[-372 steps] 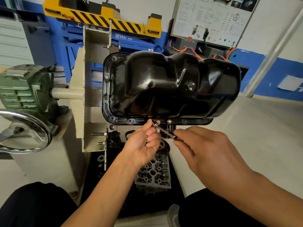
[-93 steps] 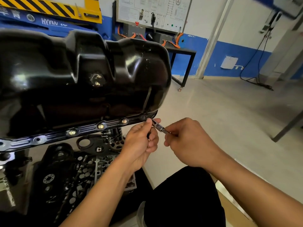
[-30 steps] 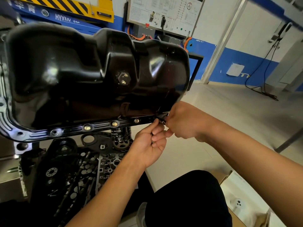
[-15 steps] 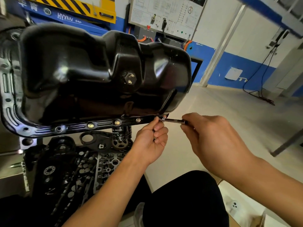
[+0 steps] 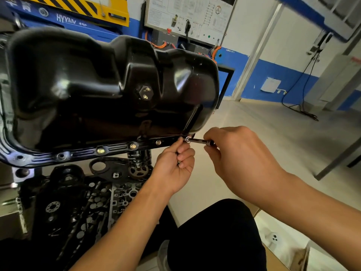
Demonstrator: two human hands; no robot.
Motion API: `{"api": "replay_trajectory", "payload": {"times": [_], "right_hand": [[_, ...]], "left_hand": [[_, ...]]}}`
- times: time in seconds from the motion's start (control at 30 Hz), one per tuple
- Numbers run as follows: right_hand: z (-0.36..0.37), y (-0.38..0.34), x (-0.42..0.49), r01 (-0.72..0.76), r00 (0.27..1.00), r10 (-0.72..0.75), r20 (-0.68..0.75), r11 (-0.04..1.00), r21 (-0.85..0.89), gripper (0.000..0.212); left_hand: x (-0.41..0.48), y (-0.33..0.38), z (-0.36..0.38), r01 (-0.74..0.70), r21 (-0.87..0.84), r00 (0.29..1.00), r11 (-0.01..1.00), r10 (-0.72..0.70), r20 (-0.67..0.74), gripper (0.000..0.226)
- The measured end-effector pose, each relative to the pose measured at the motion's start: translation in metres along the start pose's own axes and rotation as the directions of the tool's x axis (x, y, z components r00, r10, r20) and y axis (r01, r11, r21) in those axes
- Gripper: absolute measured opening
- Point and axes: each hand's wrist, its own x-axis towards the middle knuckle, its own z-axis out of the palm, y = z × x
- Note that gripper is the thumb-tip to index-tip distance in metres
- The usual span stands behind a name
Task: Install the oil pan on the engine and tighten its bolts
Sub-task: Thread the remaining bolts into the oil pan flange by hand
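Observation:
A glossy black oil pan [image 5: 93, 90] sits on the engine and fills the upper left, its drain plug [image 5: 145, 92] facing me. Three brass-coloured bolts [image 5: 133, 146] stand in the near flange [image 5: 109, 148]. A thin ratchet wrench [image 5: 199, 141] has its head at the flange's right corner. My right hand [image 5: 240, 159] grips the wrench handle. My left hand [image 5: 175, 167] is curled just below the corner, its forefinger tip against the wrench head; something small is tucked under its fingers.
Dark engine parts [image 5: 82, 202], a sprocket and an oil filter [image 5: 139, 159] lie under the pan. Open concrete floor [image 5: 273, 122] stretches right, with a metal frame leg [image 5: 338, 159] and a cable. A wiring board [image 5: 187, 14] hangs behind. My knee [image 5: 214, 235] is below.
Over the last second the wrench handle swung out from under the pan's corner to point right with my right hand. My left hand stayed at the corner. Earlier I worked a bolt further left.

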Motion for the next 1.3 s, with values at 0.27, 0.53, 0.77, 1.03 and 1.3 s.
{"api": "replay_trajectory", "payload": {"times": [0.27,0.53,0.77,1.03,1.3], "right_hand": [[0.001,0.0,0.002,-0.059,0.996,0.059,-0.07,0.998,0.005,0.044],[0.001,-0.001,0.004,-0.122,0.988,0.115,-0.107,0.991,-0.06,0.057],[0.018,0.008,-0.013,-0.128,0.991,0.127,0.038,0.992,0.011,0.05],[0.06,-0.002,-0.012,-0.166,0.97,0.044,0.241,0.84,0.517,0.03],[0.068,-0.07,-0.013,-0.018,0.973,-0.185,0.139,0.538,0.843,0.025]], "left_hand": [[0.001,0.0,-0.001,-0.035,0.012,0.999,0.999,0.035,-0.031,0.029],[0.0,0.0,0.0,-0.025,0.03,0.999,0.999,0.027,-0.041,0.028],[-0.017,-0.02,0.006,-0.038,0.268,0.993,0.963,0.065,-0.095,0.027],[-0.078,-0.005,-0.022,0.003,0.704,0.945,0.711,0.229,-0.235,0.039],[-0.183,0.086,-0.046,-0.117,0.491,0.882,0.863,0.318,-0.348,0.019]]}}
